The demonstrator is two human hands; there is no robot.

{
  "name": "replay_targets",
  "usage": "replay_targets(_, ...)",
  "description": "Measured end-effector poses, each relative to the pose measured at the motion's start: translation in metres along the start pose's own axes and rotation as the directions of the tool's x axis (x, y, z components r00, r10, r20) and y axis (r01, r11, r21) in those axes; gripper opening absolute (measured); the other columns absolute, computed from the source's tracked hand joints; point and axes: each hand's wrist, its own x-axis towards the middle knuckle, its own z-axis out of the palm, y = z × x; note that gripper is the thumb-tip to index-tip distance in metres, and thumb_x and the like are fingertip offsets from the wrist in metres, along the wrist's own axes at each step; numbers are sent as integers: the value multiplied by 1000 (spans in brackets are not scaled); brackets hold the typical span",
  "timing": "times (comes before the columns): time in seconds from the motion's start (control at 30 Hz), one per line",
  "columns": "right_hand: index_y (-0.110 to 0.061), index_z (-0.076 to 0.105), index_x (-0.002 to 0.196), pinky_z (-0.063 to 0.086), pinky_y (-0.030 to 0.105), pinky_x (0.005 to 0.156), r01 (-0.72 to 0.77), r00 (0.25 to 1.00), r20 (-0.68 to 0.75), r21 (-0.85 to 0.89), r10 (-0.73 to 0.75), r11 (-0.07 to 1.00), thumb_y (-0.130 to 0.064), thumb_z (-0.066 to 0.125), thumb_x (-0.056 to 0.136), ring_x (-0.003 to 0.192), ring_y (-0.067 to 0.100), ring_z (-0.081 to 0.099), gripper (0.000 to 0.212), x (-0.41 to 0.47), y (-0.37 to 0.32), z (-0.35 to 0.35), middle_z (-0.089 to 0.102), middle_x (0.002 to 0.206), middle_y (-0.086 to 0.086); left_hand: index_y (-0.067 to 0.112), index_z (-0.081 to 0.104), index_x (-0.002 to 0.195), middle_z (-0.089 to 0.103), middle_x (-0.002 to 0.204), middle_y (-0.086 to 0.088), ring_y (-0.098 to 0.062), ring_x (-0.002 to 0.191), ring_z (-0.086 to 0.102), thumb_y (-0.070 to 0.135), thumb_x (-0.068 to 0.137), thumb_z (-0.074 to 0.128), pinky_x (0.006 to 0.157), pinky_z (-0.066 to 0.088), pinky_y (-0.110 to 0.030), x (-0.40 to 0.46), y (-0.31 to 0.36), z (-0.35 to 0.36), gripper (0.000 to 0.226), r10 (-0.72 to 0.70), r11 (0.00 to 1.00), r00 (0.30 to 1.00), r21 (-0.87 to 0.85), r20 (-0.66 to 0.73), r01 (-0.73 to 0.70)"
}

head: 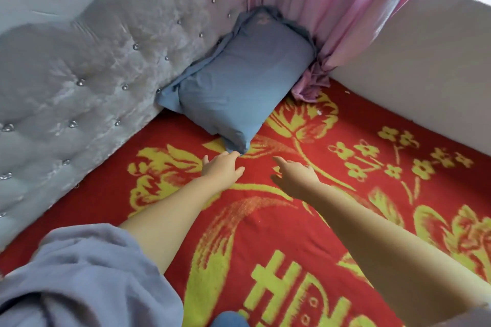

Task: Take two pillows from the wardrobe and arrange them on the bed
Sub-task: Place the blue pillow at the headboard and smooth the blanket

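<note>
A blue-grey pillow (pixel 239 82) leans against the tufted grey headboard (pixel 79 82) in the far corner of the bed, its lower corner resting on the red and yellow blanket (pixel 292 233). My left hand (pixel 221 167) reaches out with its fingertips touching that lower corner; whether it grips the fabric is unclear. My right hand (pixel 295 174) hovers just right of it, fingers apart and index finger extended, holding nothing. Only one pillow is in view.
A pink curtain (pixel 332 8) hangs behind the pillow, its hem bunched on the bed. A pale wall (pixel 425 74) runs along the right side under a window sill. My grey sleeve (pixel 79 281) fills the lower left.
</note>
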Motion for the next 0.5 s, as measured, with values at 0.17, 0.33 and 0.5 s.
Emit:
replay_targets(0.17, -24, 26, 145, 36, 50, 101, -32, 999, -18, 101, 34, 994, -39, 41, 98, 116, 31, 56, 51, -41, 39, 22, 61, 125, 8, 23, 42, 137, 51, 135, -6, -26, 122, 50, 39, 94, 47, 112, 25, -52, -21, 39, 14, 45, 44, 997, 999, 58, 14, -44)
replay_targets(0.33, -33, 26, 146, 47, 51, 96, -7, 998, -53, 214, 18, 977, -39, 40, 99, 121, 33, 51, 50, -77, 87, 37, 47, 139, 10, 20, 47, 134, 55, 129, -9, -30, 115, 55, 36, 93, 51, 95, 46, -46, -44, 78, 34, 44, 22, 1000, 997, -2, -77, -22)
replay_targets(0.5, -30, 25, 147, 47, 52, 94, 42, 997, -65, 179, -31, 983, -38, 43, 97, 127, 32, 41, 53, -107, 133, 66, 40, 142, 12, 21, 51, 130, 54, 127, -8, -28, 115, 54, 37, 92, 52, 94, 47, -43, -83, 102, 98, 41, -27, 1000, 998, -7, -65, 26)
